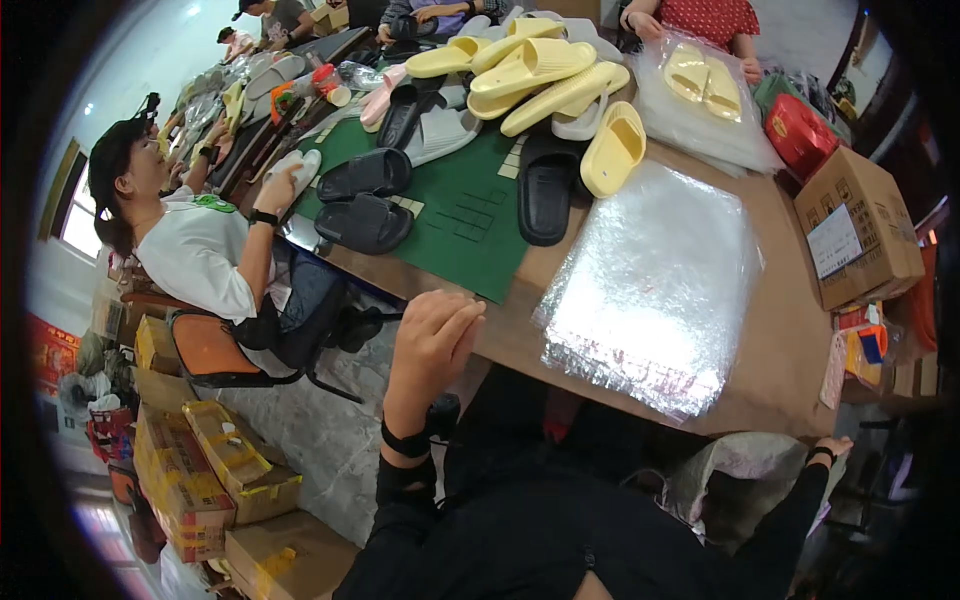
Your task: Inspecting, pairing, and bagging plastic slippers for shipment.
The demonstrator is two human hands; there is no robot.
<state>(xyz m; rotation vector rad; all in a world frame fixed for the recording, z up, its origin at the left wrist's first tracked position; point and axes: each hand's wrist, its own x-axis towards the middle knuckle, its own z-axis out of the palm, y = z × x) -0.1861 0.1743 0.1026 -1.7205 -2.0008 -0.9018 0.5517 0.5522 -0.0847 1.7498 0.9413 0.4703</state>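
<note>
My left hand (432, 335) hangs at the near edge of the brown table (790, 330), fingers loosely curled and holding nothing, just left of a stack of clear plastic bags (655, 280). My right hand (832, 447) reaches down at the lower right, touching a whitish plastic sack (745, 465) below the table edge; only its wrist and part of the fingers show. Yellow slippers (540, 70) and black slippers (365, 200) lie farther off on a green mat (465, 225).
A seated person in a white shirt (200, 250) handles a white slipper at the left. A cardboard box (860, 225) and red bag (800, 130) stand at the table's right. Yellow-taped cartons (210, 470) sit on the floor lower left. More people sit at the far end.
</note>
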